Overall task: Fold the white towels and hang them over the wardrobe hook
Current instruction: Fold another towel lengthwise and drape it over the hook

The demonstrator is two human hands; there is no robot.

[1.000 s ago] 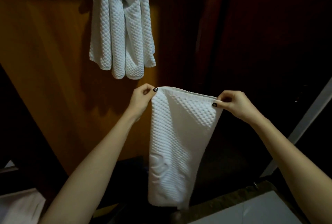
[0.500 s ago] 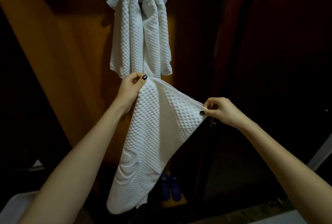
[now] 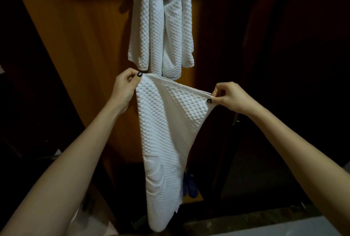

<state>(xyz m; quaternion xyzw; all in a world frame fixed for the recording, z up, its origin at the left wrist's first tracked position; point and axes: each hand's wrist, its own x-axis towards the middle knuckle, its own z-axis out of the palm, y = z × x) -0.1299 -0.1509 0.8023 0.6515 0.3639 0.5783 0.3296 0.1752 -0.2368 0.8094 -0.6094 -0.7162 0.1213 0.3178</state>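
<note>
I hold a white waffle-textured towel [image 3: 166, 141] folded lengthwise, hanging down in front of me. My left hand [image 3: 124, 88] pinches its upper left corner. My right hand [image 3: 230, 96] pinches the upper right corner, slightly lower. Above them, several white towels [image 3: 161, 23] hang in a bunch against the orange wooden wardrobe panel [image 3: 79, 55]. The hook itself is hidden under the hanging towels at the top edge.
A dark wardrobe door [image 3: 293, 46] stands to the right. A pair of blue shoes [image 3: 189, 186] sits on the floor behind the held towel. A pale surface [image 3: 284, 228] lies at the bottom right, and another pale object [image 3: 92, 222] at the bottom left.
The view has shifted, so the hanging towels now sit centred above. My right hand has risen closer to the level of my left, and the held towel hangs more centrally below the bunch.
</note>
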